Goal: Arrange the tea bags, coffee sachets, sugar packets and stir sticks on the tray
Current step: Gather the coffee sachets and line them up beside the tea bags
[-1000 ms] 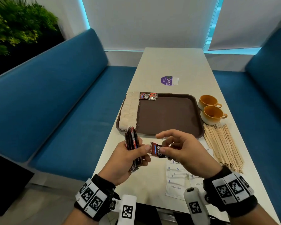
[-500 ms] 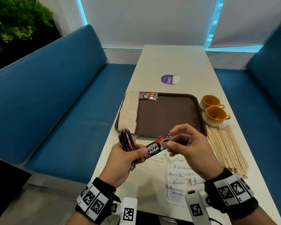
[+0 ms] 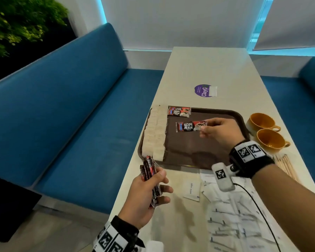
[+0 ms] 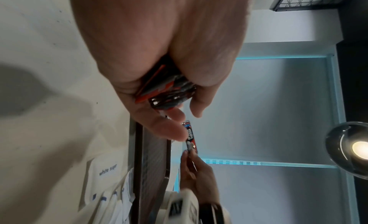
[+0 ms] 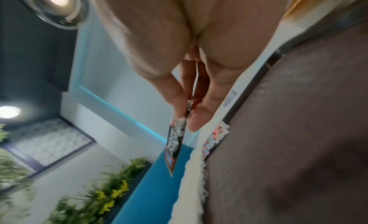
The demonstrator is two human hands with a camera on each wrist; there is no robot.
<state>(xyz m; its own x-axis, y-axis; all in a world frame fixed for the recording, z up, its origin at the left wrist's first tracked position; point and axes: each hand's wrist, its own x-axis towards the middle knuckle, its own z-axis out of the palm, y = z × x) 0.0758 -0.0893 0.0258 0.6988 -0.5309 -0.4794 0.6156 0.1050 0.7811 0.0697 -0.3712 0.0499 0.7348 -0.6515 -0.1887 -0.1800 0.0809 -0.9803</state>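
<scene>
Sachet in hand: while it hangs above the tray floor, the red-and-black foil coffee sachet (image 3: 190,126) lies with its long axis crosswise, left to right, its label up; the pinched end is its right one.
Placed sachet: a matching red-and-black coffee sachet (image 3: 179,111) lies at the far-left corner of the brown plastic tray (image 3: 204,151), its long axis running the same way, just beyond the held one.
Right hand: the right hand (image 3: 221,132) pinches the held sachet between thumb and fingertips; it is the nearer hand to the open spot, judged to be just nearer than the placed sachet.
Tea bags: a white column of paper tea bags (image 3: 155,131) fills the tray's left edge, just left of both sachets.
Left hand: the left hand (image 3: 145,195) grips a bundle of spare coffee sachets (image 3: 150,176) near the tray's front-left corner, well short of the spot.
Still off the tray: white paper sugar packets (image 3: 231,211); thin wooden stir sticks (image 3: 285,166).
</scene>
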